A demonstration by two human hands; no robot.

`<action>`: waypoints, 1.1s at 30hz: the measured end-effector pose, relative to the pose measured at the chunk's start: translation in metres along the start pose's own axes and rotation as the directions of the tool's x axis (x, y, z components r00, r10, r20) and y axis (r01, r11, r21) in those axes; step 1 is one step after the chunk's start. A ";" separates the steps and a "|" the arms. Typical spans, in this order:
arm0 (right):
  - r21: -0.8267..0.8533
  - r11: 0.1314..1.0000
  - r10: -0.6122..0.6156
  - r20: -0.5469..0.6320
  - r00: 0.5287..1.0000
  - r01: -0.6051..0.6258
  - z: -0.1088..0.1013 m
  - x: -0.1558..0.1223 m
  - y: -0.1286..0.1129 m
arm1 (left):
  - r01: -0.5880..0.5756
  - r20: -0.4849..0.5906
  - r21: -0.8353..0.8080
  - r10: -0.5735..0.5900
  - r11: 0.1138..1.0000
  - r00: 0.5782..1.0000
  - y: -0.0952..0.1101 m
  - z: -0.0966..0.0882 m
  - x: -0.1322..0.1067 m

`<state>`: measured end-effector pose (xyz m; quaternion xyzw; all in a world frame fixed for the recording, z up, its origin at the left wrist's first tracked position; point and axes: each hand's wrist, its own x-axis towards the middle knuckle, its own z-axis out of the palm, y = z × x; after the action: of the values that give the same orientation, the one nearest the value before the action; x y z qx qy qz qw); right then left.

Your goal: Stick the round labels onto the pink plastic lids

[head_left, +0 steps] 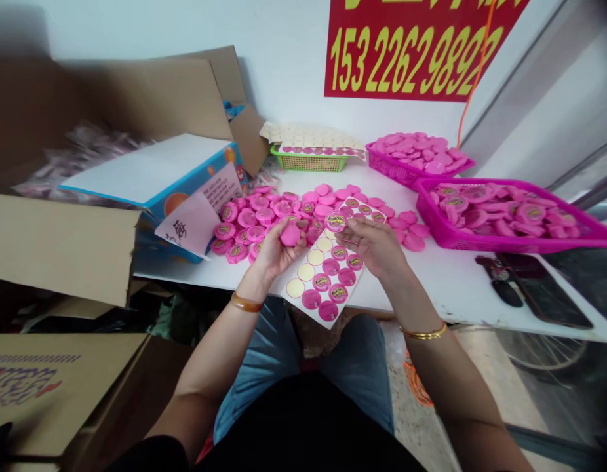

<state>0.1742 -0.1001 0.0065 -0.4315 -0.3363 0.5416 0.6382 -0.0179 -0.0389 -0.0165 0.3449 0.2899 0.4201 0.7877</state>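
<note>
My left hand (278, 252) is closed around a small pink plastic case (290, 234), round with a tab at its top. Between the fingertips of my right hand (375, 242) is a round pink sticker (335, 221) with yellow lettering. Below both hands a sheet of round stickers (311, 308) lies on the table, its near corner jutting past the front edge. Along one side of that sheet, several circles are bare and pale yellow. A heap of pink cases (254, 216), many with labels on them, spreads behind and left of my left hand.
Magenta baskets (510, 246) of pink cases stand at the right. Near the front edge lie a phone (549, 288) and keys (500, 278). A green basket (311, 162) with sticker sheets is at the back. Open cardboard boxes (52, 249) and a blue box (185, 190) crowd the left.
</note>
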 end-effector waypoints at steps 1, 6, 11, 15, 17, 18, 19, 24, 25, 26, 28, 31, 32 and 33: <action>-0.014 1.000 -0.002 0.008 1.000 0.002 0.000 -0.001 0.000 | 0.013 0.014 0.027 -0.013 1.000 1.000 -0.002 0.001 -0.001; -0.116 0.992 -0.041 0.067 0.997 0.048 -0.003 -0.007 -0.002 | 0.032 -0.003 0.129 -0.032 0.991 0.999 -0.005 0.000 -0.007; -0.258 0.951 -0.127 0.170 0.977 0.168 -0.003 -0.011 -0.006 | 0.026 0.082 0.011 -0.026 1.000 0.996 0.001 0.000 -0.013; -0.347 0.893 -0.248 0.150 0.957 0.286 -0.006 -0.012 -0.010 | 0.059 0.200 -0.076 -0.042 0.995 0.979 0.005 -0.001 -0.017; -0.373 0.869 -0.291 0.148 0.945 0.326 -0.009 -0.013 -0.013 | 0.085 0.254 -0.103 -0.056 0.991 0.965 0.004 -0.003 -0.018; -0.385 0.855 -0.314 0.151 0.938 0.348 -0.011 -0.013 -0.013 | 0.100 0.281 -0.111 -0.066 0.989 0.957 0.004 -0.003 -0.018; -0.399 0.839 -0.338 0.153 0.929 0.371 -0.013 -0.013 -0.014 | 0.115 0.302 -0.117 -0.075 0.987 0.950 0.003 -0.004 -0.017; -0.491 0.745 -0.435 0.154 0.887 0.451 -0.021 -0.014 -0.010 | 0.170 0.375 -0.119 -0.114 0.978 0.920 -0.004 -0.007 -0.012; -0.507 0.732 -0.440 0.159 0.884 0.455 -0.022 -0.014 -0.009 | 0.174 0.391 -0.115 -0.116 0.978 0.913 -0.006 -0.007 -0.011; -0.525 0.717 -0.442 0.166 0.881 0.459 -0.022 -0.013 -0.008 | 0.174 0.403 -0.107 -0.117 0.979 0.908 -0.007 -0.007 -0.011; -0.556 0.689 -0.442 0.185 0.877 0.465 -0.021 -0.012 -0.006 | 0.156 0.415 -0.082 -0.109 0.984 0.903 -0.009 -0.008 -0.011; -0.544 0.703 -0.427 0.192 0.884 0.458 -0.016 -0.012 -0.004 | 0.102 0.452 -0.040 -0.073 0.994 0.889 -0.012 -0.012 -0.012; -0.519 0.727 -0.422 0.176 0.889 0.448 -0.015 -0.012 -0.004 | 0.087 0.472 -0.034 -0.061 0.996 0.879 -0.014 -0.014 -0.013; -0.490 0.757 -0.415 0.152 0.897 0.433 -0.014 -0.012 -0.004 | 0.077 0.492 -0.035 -0.050 0.996 0.869 -0.015 -0.016 -0.013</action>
<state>0.1858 -0.1149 0.0046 -0.4884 -0.5676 0.2812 0.6002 -0.0289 -0.0513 -0.0357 0.4092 0.0806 0.3004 0.8578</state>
